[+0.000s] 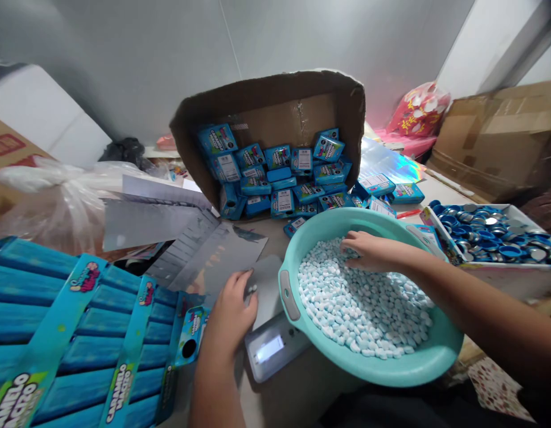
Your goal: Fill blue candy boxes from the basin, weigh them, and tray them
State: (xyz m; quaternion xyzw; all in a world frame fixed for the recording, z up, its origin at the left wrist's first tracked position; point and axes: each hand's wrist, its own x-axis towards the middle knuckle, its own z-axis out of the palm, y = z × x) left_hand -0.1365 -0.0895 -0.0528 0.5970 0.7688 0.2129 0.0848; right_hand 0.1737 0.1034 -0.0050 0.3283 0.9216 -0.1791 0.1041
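Note:
My right hand (368,251) reaches into a turquoise basin (286,267), its fingers loosely bent and thumb apart, at the surface of many small pale blue and white candies (368,315). Whether it has picked any up is hard to see. My left hand (233,306) is curled beside the basin, over the plate of a digital scale (275,348) with a lit display. A few white candies (252,289) show between its thumb and fingers. Just left of that wrist stands a blue printed candy box (190,336) with a dark round hole.
A cardboard box (266,134) on its side holds many blue candy packs (279,157). Blue packs are stacked at left (97,333). A tray of blue-and-silver caps (493,232) sits at right. Plastic sheets (213,255) and a tied clear bag (56,202) lie to the left.

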